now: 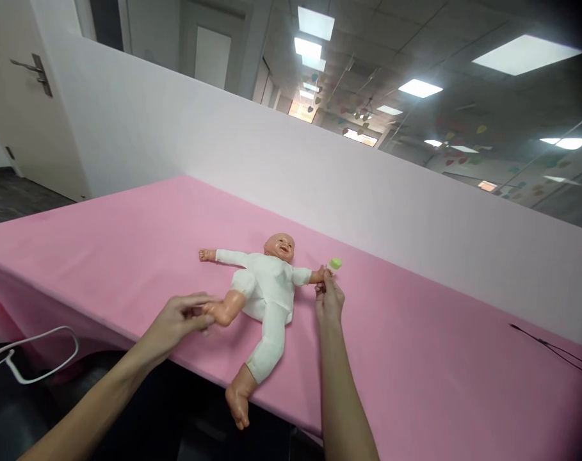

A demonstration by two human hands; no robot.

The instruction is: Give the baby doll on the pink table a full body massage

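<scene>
A baby doll (271,282) with a white cloth body lies on its back on a pink-covered table (415,333). Its arms are spread, and one leg is bent up to the side while the other hangs over the near edge. My left hand (180,320) has its thumb and fingers around the toes of the bent leg's foot. At the doll's outstretched hand, my right hand (330,298) is closed with its fingertips pinching there. Just beyond those fingertips shows a small item with a light green top (335,263); its lower part is partly hidden.
A low white wall (295,173) borders the table's far side. Thin black cords (545,342) lie at the right. A white cable (45,378) loops off the near left edge, above a dark seat. A door (31,96) stands at the left.
</scene>
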